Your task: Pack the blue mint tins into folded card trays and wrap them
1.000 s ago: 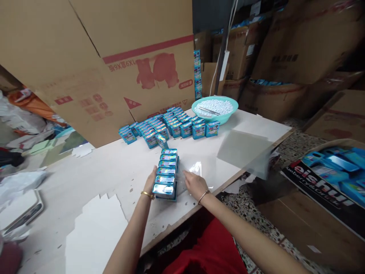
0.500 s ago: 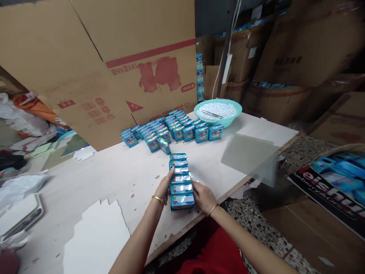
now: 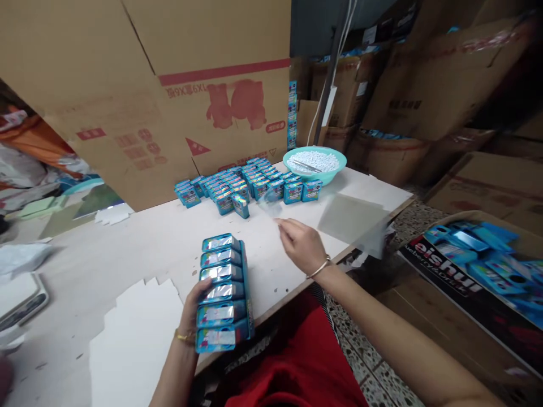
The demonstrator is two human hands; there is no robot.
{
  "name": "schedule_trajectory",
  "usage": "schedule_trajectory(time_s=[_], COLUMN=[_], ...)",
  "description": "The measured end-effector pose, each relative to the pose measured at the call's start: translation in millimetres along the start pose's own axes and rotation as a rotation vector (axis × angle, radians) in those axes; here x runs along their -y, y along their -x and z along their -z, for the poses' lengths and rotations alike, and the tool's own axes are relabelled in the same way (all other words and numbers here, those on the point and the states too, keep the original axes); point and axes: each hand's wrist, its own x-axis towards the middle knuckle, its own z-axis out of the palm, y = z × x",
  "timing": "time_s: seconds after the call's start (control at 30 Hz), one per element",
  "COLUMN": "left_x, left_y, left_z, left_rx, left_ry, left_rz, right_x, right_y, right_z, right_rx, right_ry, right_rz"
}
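Nearest, the left hand (image 3: 193, 305) grips a row of six glossy blue rectangular packs (image 3: 223, 292), thumb on its left side, by the near edge of the flat white surface (image 3: 169, 237). The row is probably light, each pack stiff, though the whole could fan apart and its shiny faces slip; a hold across the middle, both long sides pressed, should suit it. Silvery glare bands the upper faces, coloured print sits toward the left ends, and a narrow blue strip (image 3: 246, 282) lines the right. Beyond, the right hand (image 3: 302, 246) pinches a thin, clear plastic film (image 3: 269, 208), likely limp and easily creased, best taken by an edge; blur leaves its outline uncertain. Farther off stand clustered small blue printed packs (image 3: 224, 203), then a turquoise round plastic bowl (image 3: 326, 176) of white pellets (image 3: 320, 158).
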Motion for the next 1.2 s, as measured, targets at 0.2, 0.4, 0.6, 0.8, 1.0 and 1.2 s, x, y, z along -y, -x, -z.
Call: schedule_trajectory(time_s=[0.2,0.4,0.6,0.8,1.0,1.2], left_x=[18.5,48.3,56.6,58.0,54.6,44.6], left_y=[83.5,110.3,86.5,48.9,48.1,47.5], left_z=[62.1,86.5,57.2,36.8,32.0,21.6], left_rx=[-0.268,-0.358,-0.081,0.033,-0.004,0.009], left_ry=[0.068,0.084,-0.038,-0.237,-0.313,-0.337], left_rz=[-0.031,0.030,0.020,-0.001,0.005,0.002], right_x=[68.3,36.5,19.3,24.2,28.0,14.7], right_y=[38.1,93.2,102.6,96.3,82.6,80.3], right_z=[-98.5,-139.2,-144.1,-134.7,-113.3,-117.9], right_rx=[0.500,0.495,0.345,0.251,0.112,0.262], right_ry=[0.105,-0.113,-0.402,-0.525,-0.427,-0.484], right_rz=[0.191,0.124,0.090,0.027,0.001,0.067])
